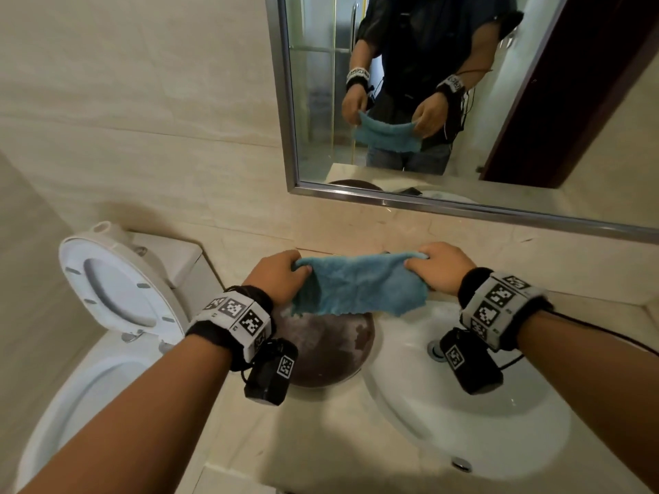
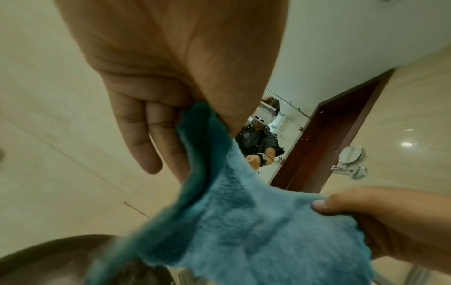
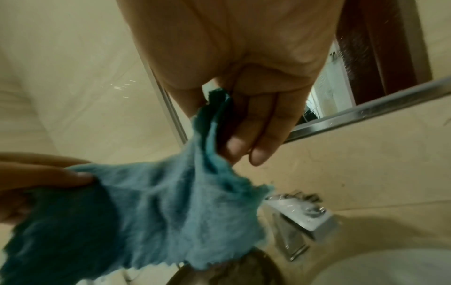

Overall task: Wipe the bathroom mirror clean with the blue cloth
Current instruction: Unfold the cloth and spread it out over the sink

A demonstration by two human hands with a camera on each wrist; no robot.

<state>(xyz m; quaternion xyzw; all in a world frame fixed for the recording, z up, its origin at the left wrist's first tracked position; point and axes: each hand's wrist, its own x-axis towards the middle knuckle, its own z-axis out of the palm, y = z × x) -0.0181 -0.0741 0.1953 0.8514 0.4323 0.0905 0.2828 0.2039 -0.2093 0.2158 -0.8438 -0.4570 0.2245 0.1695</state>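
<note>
Left hand [image 1: 280, 276] is pinching the left top corner of the blue cloth [image 1: 360, 285], thumb over curled fingers [image 2: 136, 135]; right hand [image 1: 440, 267] is pinching the right top corner the same way. Both are gripping, neither is free. The cloth is hanging spread between them in mid-air, lower edge sagging, above a dark round bowl [image 1: 328, 347] on the counter. It is not touching the glass.

Step in hand, as judged: opening out the cloth before the first pass. To do it well, it looks best to be folding it into a flat pad that fills one palm, frayed edge [image 3: 244, 189] tucked inward so it is not trailing across the surface.

Mirror [image 1: 445, 101] is at 1 o'clock from the hands, well apart, its metal frame [image 1: 392, 200] running just above the backsplash. Specks are showing on the glass in the left wrist view; whether they are water or dirt cannot be told.

Sink [image 1: 481, 422] is lying at 5 o'clock, toilet [image 1: 117, 290] at 9 o'clock. Faucet [image 3: 302, 216] is sitting near the cloth's right edge; likely snag risk when lifting.
</note>
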